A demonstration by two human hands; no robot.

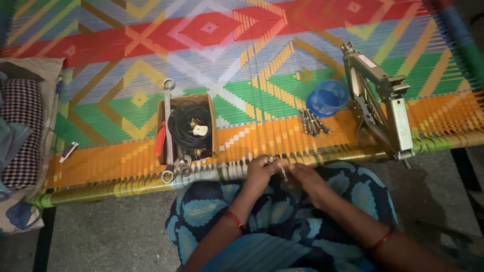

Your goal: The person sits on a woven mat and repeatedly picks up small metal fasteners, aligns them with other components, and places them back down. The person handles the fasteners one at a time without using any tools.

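- Nearest, both forearms reach forward over a lap in blue leaf-print cloth, a red band on each wrist.
- The left hand (260, 168) is curled, knuckles up, its fingertips pinched shut on a small metal bolt (283, 173) just at the cot's near edge.
- The right hand (304, 174) meets it from the other side, fingers bent and touching the same bolt; whether it pinches or only steadies I cannot tell.
- Just left of the hands, on the woven cot (252, 136), an open box (187, 128) holds a coiled black cable (189, 126); red-handled pliers and a long wrench (168, 131) lie along its left side, more wrench heads at its near end.
- Beyond the hands lies a bundle of bolts (313, 122), with a blue bowl (327, 97) just behind it.
- At right a grey scissor jack (380, 103) rests on the cot.
- Far left, a checked cushion (20, 128) and a small white object (68, 151) near it.
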